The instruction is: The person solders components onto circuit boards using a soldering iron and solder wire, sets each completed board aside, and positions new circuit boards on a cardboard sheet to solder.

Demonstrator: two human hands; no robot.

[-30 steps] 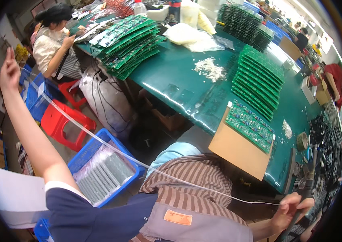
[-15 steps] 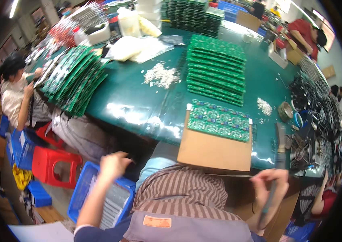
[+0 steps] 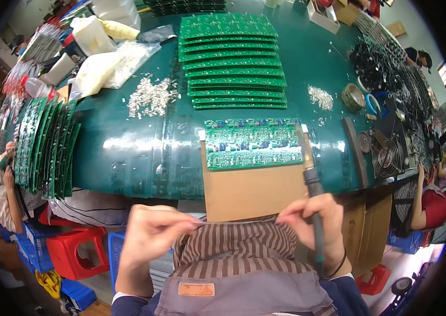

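Observation:
A thin pale strand of solder wire (image 3: pixel 239 224) stretches between my two hands above my striped lap. My left hand (image 3: pixel 154 231) is closed, pinching its left end between thumb and forefinger. The other end is pinched in the fingertips of my right hand (image 3: pixel 320 224). That same hand also grips a soldering iron (image 3: pixel 313 184) upright, its tip pointing away over the board's right end. A green circuit board (image 3: pixel 254 147) with small mounted parts lies just beyond my hands on a piece of brown cardboard (image 3: pixel 254 192), which overhangs the table's near edge.
Beyond the board, a stepped stack of green boards (image 3: pixel 233 63) stands on the green table (image 3: pixel 133 163). Piles of small white parts (image 3: pixel 152 97) lie either side. Upright boards (image 3: pixel 44 150) stand left; a metal fan (image 3: pixel 387 154) and tape rolls (image 3: pixel 353 98) sit right. People work at both sides.
My left hand has come right from over the blue basket and now pinches the wire. My right hand has moved slightly inward and up, with the soldering iron turned upright. The view has shifted.

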